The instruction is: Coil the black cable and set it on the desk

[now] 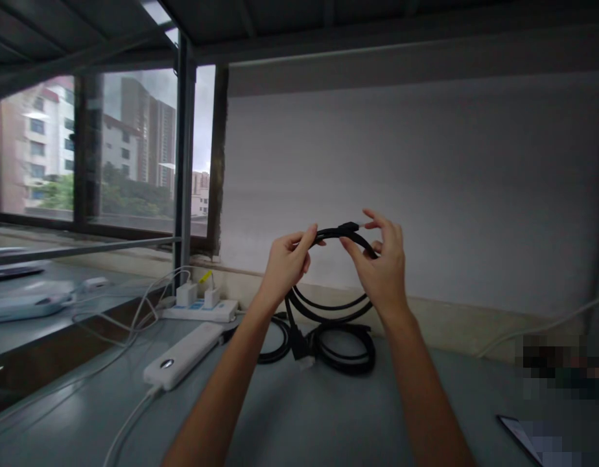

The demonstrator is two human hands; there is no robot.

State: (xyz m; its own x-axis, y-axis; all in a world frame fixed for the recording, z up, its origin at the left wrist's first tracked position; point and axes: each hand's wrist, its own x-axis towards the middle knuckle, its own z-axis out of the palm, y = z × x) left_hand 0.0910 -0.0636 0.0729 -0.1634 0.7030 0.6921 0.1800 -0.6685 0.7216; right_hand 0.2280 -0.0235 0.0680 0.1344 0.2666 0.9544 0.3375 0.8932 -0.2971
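Observation:
A looped black cable point(331, 314) hangs in the air between my two hands. My left hand point(290, 256) pinches the top left of the loop between thumb and fingers. On the right side of the same loop, my right hand point(383, 263) is closed around the cable, its index finger raised beside a small black plug point(349, 227) at the top. A larger black connector point(298, 340) with a pale end dangles below the loop. Behind and under it, a coiled black cable point(345, 363) lies on the table, with a thinner black coil point(276, 353) to its left.
A white power strip point(199, 310) with plugged-in adapters stands at the back left. Nearer lies a long white power unit point(185, 355) with white cords trailing. A metal post point(183, 162) rises by the window. At the front right is a phone-like dark-edged slab point(518, 438).

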